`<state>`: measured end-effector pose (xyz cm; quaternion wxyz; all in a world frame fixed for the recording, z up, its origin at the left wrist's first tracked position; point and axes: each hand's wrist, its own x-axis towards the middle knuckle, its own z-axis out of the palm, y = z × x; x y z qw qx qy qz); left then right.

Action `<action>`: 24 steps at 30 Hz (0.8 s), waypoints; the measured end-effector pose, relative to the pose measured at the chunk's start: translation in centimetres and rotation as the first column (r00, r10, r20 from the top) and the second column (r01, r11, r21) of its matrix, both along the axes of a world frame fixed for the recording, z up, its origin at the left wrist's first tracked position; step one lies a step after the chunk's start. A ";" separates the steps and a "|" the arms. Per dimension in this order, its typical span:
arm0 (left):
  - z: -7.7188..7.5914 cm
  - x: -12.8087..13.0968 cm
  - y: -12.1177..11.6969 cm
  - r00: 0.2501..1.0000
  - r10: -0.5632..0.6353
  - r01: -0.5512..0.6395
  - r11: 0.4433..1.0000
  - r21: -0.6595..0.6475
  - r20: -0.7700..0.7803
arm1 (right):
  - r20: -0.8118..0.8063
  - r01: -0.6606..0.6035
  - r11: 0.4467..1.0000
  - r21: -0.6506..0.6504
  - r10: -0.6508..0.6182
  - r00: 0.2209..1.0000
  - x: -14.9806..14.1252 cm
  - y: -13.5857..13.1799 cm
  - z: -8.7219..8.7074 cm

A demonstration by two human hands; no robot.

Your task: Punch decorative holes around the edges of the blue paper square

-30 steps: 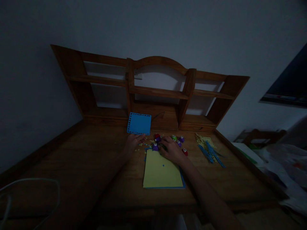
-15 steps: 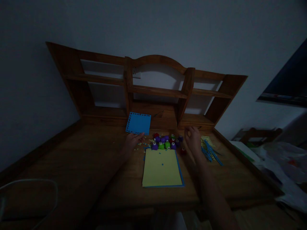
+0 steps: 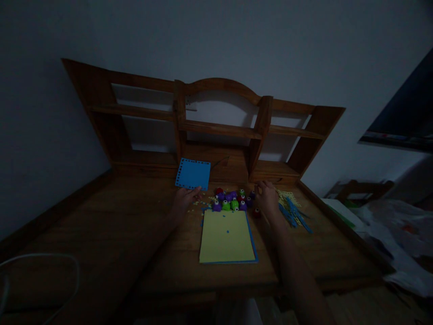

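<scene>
My left hand (image 3: 185, 199) is closed at the lower edge of a blue sheet (image 3: 193, 174) that has punched holes along its edges. The sheet is tilted up in front of the shelf unit. My right hand (image 3: 267, 198) has its fingers curled together just right of a cluster of small toys with big eyes, among them a purple one (image 3: 217, 206), a green one (image 3: 234, 206) and a red one (image 3: 256, 212). What its fingertips hold, if anything, is too dark and small to make out. A yellow sheet (image 3: 226, 243) lies over blue ones in front of the toys.
Tiny paper bits (image 3: 199, 204) are scattered near the toys. Blue strips (image 3: 293, 212) and a yellow perforated piece (image 3: 287, 197) lie on the right. A wooden shelf unit (image 3: 219, 128) stands along the desk's back. A white cable (image 3: 40, 255) curves at the lower left.
My right hand has moved slightly left and down, its fingertips nearer the toys. My left hand and the blue sheet keep nearly the same place; the view has shifted slightly.
</scene>
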<state>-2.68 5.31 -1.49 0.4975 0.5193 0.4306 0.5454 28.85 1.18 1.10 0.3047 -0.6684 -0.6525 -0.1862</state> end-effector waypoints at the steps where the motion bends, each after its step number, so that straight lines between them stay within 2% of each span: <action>1: -0.2 0.0 0.1 1.000 -0.002 0.002 1.000 0.007 -0.001 | 0.008 0.007 1.000 -0.002 -0.007 1.000 0.0 0.0 0.0; 7: -0.4 -0.1 0.2 1.000 0.001 -0.001 1.000 -0.014 0.005 | 0.061 0.020 0.999 -0.033 -0.018 0.998 0.0 -0.2 -0.1; 11: -0.3 -0.2 0.1 0.999 -0.003 0.004 1.000 -0.023 0.034 | 0.074 -0.013 0.994 -0.111 0.022 0.997 -0.4 -0.2 0.0; 15: -0.6 -0.4 0.3 0.996 -0.044 0.047 0.998 -0.037 0.082 | 0.041 -0.137 0.976 -0.170 0.146 0.988 -1.1 -0.3 0.2; 19: -1.1 -0.5 0.5 0.995 -0.042 0.046 0.998 -0.039 0.086 | 0.011 -0.279 0.933 -0.226 0.289 0.957 -2.0 -0.5 0.1; 24: -0.8 -0.5 0.2 0.995 -0.015 0.020 0.998 -0.052 0.096 | -0.066 -0.385 0.889 -0.247 0.381 0.922 -2.8 -0.8 0.2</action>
